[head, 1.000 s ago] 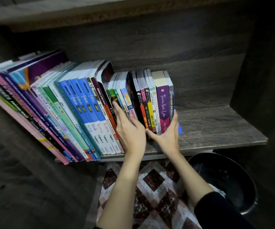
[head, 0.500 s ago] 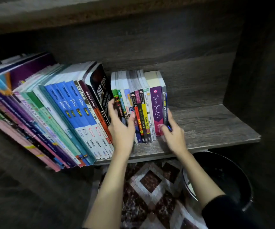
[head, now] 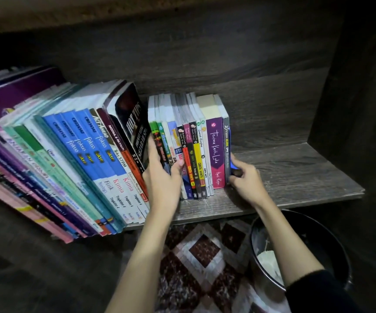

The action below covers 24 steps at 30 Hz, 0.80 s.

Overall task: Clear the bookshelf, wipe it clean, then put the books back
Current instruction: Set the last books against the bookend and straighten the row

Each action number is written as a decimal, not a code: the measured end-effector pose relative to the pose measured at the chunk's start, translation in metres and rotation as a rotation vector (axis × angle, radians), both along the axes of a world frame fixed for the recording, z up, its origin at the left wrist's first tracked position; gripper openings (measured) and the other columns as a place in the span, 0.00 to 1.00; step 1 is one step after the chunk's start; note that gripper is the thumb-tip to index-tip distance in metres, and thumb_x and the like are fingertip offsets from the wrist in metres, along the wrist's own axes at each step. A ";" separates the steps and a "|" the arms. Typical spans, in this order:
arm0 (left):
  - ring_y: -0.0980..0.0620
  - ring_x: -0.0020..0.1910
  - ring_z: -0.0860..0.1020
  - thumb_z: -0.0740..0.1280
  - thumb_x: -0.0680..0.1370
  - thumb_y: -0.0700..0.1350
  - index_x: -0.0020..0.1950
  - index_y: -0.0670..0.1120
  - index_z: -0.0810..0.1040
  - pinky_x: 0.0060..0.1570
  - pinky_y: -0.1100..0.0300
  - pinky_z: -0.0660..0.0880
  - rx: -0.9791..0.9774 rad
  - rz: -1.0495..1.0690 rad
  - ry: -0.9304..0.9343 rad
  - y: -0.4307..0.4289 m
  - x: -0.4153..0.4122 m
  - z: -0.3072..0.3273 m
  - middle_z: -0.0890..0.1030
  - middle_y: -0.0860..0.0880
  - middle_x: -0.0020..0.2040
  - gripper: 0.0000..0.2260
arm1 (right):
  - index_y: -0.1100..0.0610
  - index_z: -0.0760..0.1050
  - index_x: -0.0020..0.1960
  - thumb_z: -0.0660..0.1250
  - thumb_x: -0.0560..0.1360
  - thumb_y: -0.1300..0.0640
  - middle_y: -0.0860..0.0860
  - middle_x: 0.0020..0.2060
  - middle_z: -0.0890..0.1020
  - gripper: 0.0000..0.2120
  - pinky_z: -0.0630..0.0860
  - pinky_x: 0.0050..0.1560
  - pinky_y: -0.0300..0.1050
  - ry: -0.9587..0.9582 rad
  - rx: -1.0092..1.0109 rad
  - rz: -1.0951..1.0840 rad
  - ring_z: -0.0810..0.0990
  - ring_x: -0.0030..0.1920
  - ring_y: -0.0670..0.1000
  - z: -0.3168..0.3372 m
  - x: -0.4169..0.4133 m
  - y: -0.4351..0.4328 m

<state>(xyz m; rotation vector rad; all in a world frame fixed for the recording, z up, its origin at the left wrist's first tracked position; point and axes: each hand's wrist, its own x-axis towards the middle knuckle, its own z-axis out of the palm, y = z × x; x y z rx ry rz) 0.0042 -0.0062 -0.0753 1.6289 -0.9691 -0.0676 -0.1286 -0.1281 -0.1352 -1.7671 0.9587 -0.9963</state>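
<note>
Near the middle of the wooden shelf board, roughly 10 slim paperbacks stand upright as 1 block, clamped between my 2 hands. My left hand has fingers tucked behind the block's left end and thumb across the spines, and my right hand curls against the right-end cover. With such thin, glossy covers I judge the block light but floppy and slick, best squeezed low on both outer covers, or the middle books may slide out.
</note>
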 end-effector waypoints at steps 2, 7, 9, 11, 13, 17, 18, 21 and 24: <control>0.82 0.30 0.65 0.68 0.77 0.37 0.78 0.46 0.51 0.32 0.84 0.61 0.001 -0.004 0.007 0.000 -0.001 0.000 0.61 0.68 0.48 0.36 | 0.58 0.70 0.68 0.63 0.68 0.76 0.46 0.61 0.75 0.31 0.62 0.50 0.16 -0.045 0.022 -0.019 0.72 0.59 0.37 -0.002 0.003 -0.003; 0.80 0.34 0.69 0.67 0.77 0.35 0.78 0.45 0.50 0.44 0.83 0.66 -0.021 0.018 -0.001 0.000 -0.003 0.000 0.75 0.44 0.63 0.35 | 0.58 0.72 0.67 0.63 0.68 0.77 0.46 0.57 0.78 0.30 0.69 0.35 0.26 -0.163 0.131 0.004 0.73 0.30 0.31 -0.008 0.009 -0.007; 0.72 0.37 0.74 0.66 0.77 0.35 0.78 0.46 0.50 0.48 0.74 0.72 -0.008 0.057 -0.024 0.001 0.000 0.000 0.76 0.41 0.51 0.35 | 0.57 0.73 0.67 0.64 0.68 0.76 0.45 0.57 0.79 0.30 0.70 0.37 0.29 -0.176 0.146 0.012 0.72 0.30 0.31 -0.010 0.014 -0.008; 0.66 0.45 0.78 0.65 0.78 0.35 0.78 0.47 0.50 0.39 0.74 0.70 0.003 0.079 -0.045 0.003 0.001 -0.001 0.76 0.41 0.51 0.35 | 0.56 0.73 0.67 0.64 0.68 0.75 0.46 0.56 0.80 0.30 0.70 0.39 0.33 -0.180 0.163 0.019 0.72 0.32 0.32 -0.012 0.019 -0.007; 0.70 0.49 0.74 0.64 0.79 0.35 0.78 0.47 0.49 0.34 0.68 0.71 0.018 0.100 -0.035 0.005 0.001 -0.002 0.74 0.32 0.62 0.34 | 0.55 0.73 0.67 0.64 0.68 0.75 0.48 0.57 0.80 0.30 0.71 0.39 0.34 -0.176 0.170 0.026 0.72 0.33 0.34 -0.011 0.023 -0.006; 0.60 0.53 0.76 0.61 0.79 0.34 0.78 0.47 0.47 0.44 0.72 0.74 0.011 0.124 -0.049 0.003 0.000 -0.003 0.71 0.32 0.65 0.33 | 0.56 0.71 0.67 0.63 0.69 0.77 0.52 0.59 0.80 0.30 0.72 0.35 0.28 -0.181 0.201 0.056 0.75 0.33 0.32 -0.007 0.021 -0.006; 0.54 0.54 0.77 0.61 0.79 0.33 0.78 0.47 0.46 0.47 0.74 0.74 -0.002 0.137 -0.066 0.002 -0.001 -0.003 0.70 0.35 0.68 0.33 | 0.56 0.71 0.67 0.63 0.69 0.77 0.52 0.59 0.79 0.30 0.72 0.35 0.27 -0.169 0.198 0.060 0.76 0.33 0.32 -0.006 0.020 -0.006; 0.48 0.56 0.79 0.60 0.79 0.34 0.78 0.45 0.44 0.52 0.70 0.73 -0.025 0.169 -0.115 0.000 -0.004 -0.006 0.63 0.43 0.75 0.33 | 0.56 0.70 0.69 0.62 0.70 0.77 0.47 0.53 0.80 0.31 0.71 0.35 0.26 -0.144 0.184 0.080 0.75 0.31 0.32 -0.006 0.018 -0.004; 0.49 0.60 0.76 0.60 0.80 0.37 0.77 0.46 0.39 0.53 0.67 0.71 0.010 0.205 -0.218 0.002 -0.010 -0.011 0.54 0.46 0.78 0.35 | 0.43 0.69 0.66 0.63 0.71 0.75 0.45 0.58 0.77 0.34 0.77 0.44 0.35 -0.117 0.152 0.099 0.82 0.44 0.41 -0.008 0.016 -0.002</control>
